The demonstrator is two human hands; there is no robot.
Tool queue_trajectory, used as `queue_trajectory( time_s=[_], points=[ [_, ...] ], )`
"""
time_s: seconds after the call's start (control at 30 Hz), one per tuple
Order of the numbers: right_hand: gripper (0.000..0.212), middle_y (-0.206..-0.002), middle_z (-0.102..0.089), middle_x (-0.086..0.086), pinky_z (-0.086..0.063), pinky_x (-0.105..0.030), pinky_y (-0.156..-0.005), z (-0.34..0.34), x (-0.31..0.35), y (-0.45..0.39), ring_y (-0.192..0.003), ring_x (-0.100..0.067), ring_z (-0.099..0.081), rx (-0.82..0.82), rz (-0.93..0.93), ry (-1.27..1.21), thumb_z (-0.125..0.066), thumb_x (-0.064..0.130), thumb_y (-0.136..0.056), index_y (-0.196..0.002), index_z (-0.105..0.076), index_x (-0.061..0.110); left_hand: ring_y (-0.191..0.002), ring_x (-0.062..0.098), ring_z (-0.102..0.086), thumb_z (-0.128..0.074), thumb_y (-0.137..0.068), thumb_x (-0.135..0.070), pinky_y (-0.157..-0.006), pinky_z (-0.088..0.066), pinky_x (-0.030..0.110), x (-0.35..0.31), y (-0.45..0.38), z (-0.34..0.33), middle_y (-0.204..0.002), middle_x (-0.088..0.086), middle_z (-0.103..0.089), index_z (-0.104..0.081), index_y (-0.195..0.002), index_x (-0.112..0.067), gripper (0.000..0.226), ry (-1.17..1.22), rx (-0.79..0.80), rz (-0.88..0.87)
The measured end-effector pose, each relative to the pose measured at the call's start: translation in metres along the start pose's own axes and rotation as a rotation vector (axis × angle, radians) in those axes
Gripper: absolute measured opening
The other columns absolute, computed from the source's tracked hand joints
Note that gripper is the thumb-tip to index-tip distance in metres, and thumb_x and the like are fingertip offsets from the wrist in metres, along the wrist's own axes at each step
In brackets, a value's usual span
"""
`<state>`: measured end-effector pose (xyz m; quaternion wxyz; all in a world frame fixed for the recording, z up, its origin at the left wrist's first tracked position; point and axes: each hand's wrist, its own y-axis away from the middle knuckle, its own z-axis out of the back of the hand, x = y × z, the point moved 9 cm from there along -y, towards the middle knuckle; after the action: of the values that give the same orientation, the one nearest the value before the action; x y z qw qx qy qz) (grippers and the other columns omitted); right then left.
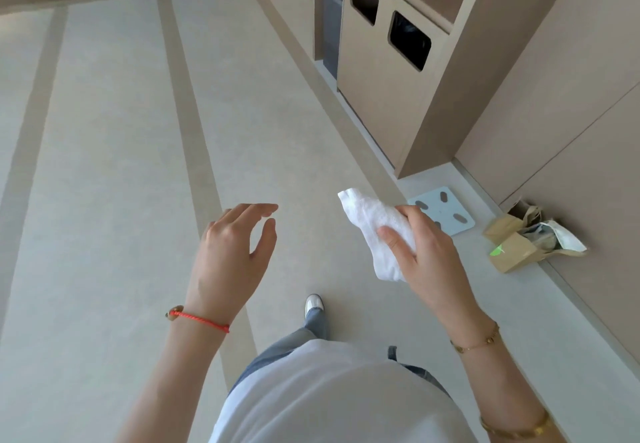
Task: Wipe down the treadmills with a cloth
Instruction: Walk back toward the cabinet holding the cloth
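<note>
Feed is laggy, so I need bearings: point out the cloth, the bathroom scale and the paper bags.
cloth (374, 231): head view, on the white bunched middle above the right hand's thumb.
bathroom scale (450, 212): head view, on its pale blue top.
paper bags (519, 252): head view, on the nearer bag's brown side.

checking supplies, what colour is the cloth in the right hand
White, seen in the head view: the cloth.
</note>
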<state>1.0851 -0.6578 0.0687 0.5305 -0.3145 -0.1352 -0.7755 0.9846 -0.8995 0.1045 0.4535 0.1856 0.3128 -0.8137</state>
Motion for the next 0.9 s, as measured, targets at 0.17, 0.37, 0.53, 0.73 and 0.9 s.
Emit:
queue_trajectory(
  time_s=[0.17, 0.37, 0.53, 0.73, 0.9],
  points=[
    [0.043, -0.093, -0.061, 0.009, -0.049, -0.028, -0.069, 0.004, 0.006, -0.117, -0.086, -0.010, -0.058, -0.047, -0.020, 0.001, -0.041, 0.059, -0.092, -0.112, -0.054, 0.023, -0.097, 0.021, -0.068, -0.059, -0.094, -0.011, -0.085, -0.054, 0.046, 0.017, -0.126, -0.023, -0.105, 0.000, -0.071, -0.070, -0.111, -0.011, 0.021, 0.011, 0.034, -0.045],
    [0.048, -0.095, -0.061, 0.011, -0.042, -0.019, -0.066, -0.003, -0.007, -0.222, -0.087, -0.009, -0.058, -0.065, -0.070, -0.001, -0.038, 0.062, -0.090, -0.114, -0.053, 0.023, -0.095, 0.021, -0.068, -0.059, -0.094, -0.011, -0.084, -0.054, 0.046, 0.036, -0.244, -0.053, -0.106, 0.000, -0.071, -0.070, -0.112, -0.011, 0.021, 0.029, 0.081, -0.057],
    [0.046, -0.097, -0.061, 0.009, -0.048, -0.024, -0.069, -0.021, -0.027, -0.310, -0.089, -0.010, -0.058, -0.057, -0.093, 0.005, -0.039, 0.061, -0.092, -0.113, -0.053, 0.023, -0.087, 0.022, -0.068, -0.060, -0.094, -0.011, -0.082, -0.054, 0.044, 0.058, -0.331, -0.084, -0.105, 0.000, -0.071, -0.071, -0.111, -0.011, 0.020, 0.026, 0.090, -0.052],
    [0.040, -0.097, -0.061, 0.012, -0.049, -0.024, -0.069, -0.030, -0.055, -0.436, -0.089, -0.008, -0.059, -0.070, -0.090, 0.000, -0.043, 0.057, -0.094, -0.114, -0.054, 0.024, -0.075, 0.021, -0.065, -0.060, -0.093, -0.009, -0.080, -0.054, 0.038, 0.076, -0.453, -0.133, -0.104, 0.002, -0.071, -0.071, -0.110, -0.010, 0.020, 0.020, 0.084, -0.055],
    [0.046, -0.095, -0.061, 0.010, -0.045, -0.022, -0.066, -0.014, -0.074, -0.553, -0.086, -0.009, -0.057, -0.104, -0.107, 0.000, -0.039, 0.061, -0.091, -0.112, -0.054, 0.023, -0.082, 0.018, -0.066, -0.059, -0.094, -0.010, -0.083, -0.054, 0.038, 0.072, -0.575, -0.175, -0.104, 0.001, -0.071, -0.071, -0.111, -0.010, 0.021, 0.044, 0.096, -0.094]
  ],
)
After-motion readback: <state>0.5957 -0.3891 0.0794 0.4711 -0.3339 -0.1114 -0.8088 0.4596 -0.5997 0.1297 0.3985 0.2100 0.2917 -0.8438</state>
